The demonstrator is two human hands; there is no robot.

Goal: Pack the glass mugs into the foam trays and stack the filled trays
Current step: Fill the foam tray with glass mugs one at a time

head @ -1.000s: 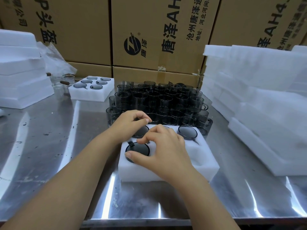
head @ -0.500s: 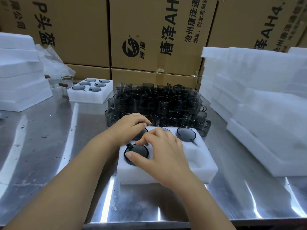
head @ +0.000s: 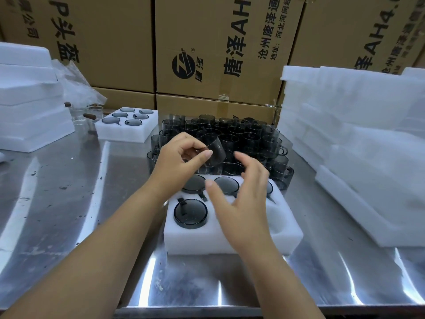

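Note:
A white foam tray (head: pixel 190 240) lies on the steel table in front of me. Smoked glass mugs sit upside down in its pockets; the near left one (head: pixel 190 213) shows its round base. Behind the tray stands a dense block of loose grey mugs (head: pixel 250 139). My left hand (head: pixel 177 164) pinches one tilted mug (head: pixel 216 149) above the tray's back row. My right hand (head: pixel 241 203) hovers over the tray's middle with fingers spread, holding nothing, and hides part of the tray.
A filled foam tray (head: pixel 119 134) sits at the back left beside clear glasses (head: pixel 94 111). Stacks of foam trays rise at the left (head: pixel 30 107) and the right (head: pixel 358 143). Cardboard boxes (head: pixel 216 47) wall off the back. The table edge (head: pixel 207 310) is close to me.
Both hands have lifted off the near left mug in the tray. My left hand now holds a loose mug raised from the block, and my right hand has opened above the tray.

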